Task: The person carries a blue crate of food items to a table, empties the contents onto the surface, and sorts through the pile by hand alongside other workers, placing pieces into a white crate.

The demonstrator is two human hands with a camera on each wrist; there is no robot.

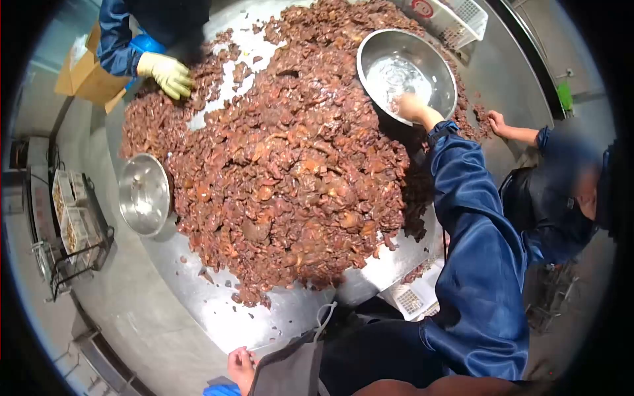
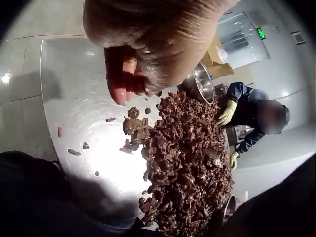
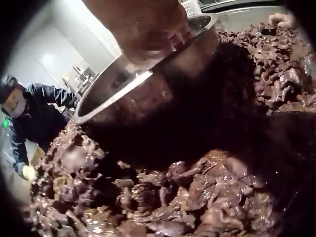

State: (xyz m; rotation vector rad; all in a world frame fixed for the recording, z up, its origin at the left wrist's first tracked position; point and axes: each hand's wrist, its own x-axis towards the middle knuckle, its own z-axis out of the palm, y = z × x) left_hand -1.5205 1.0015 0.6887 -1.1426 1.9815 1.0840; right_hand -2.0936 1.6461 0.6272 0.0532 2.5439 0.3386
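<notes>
My right hand [image 1: 411, 107] reaches over the near rim of a wide steel bowl [image 1: 441, 63], fingers inside it. In the right wrist view, the hand [image 3: 148, 34] is at the tilted rim and partly hides its own fingertips; I cannot tell whether they pinch anything. The bowl sits on a big heap of glossy brown-red pieces that look like meat [image 1: 284, 158]. My left hand [image 1: 242, 369] hangs by the front edge of the steel table [image 1: 231, 323], away from the heap. Its fingers [image 2: 118, 89] are loosely curled with nothing in them.
A second steel bowl [image 1: 145, 195] stands at the left. Across the table a person's yellow-gloved hand [image 1: 168, 74] touches the heap; another person's bare hand [image 1: 498, 124] is at the right. White baskets [image 1: 462, 20] stand at the back right, and a carton [image 1: 86, 72] behind left.
</notes>
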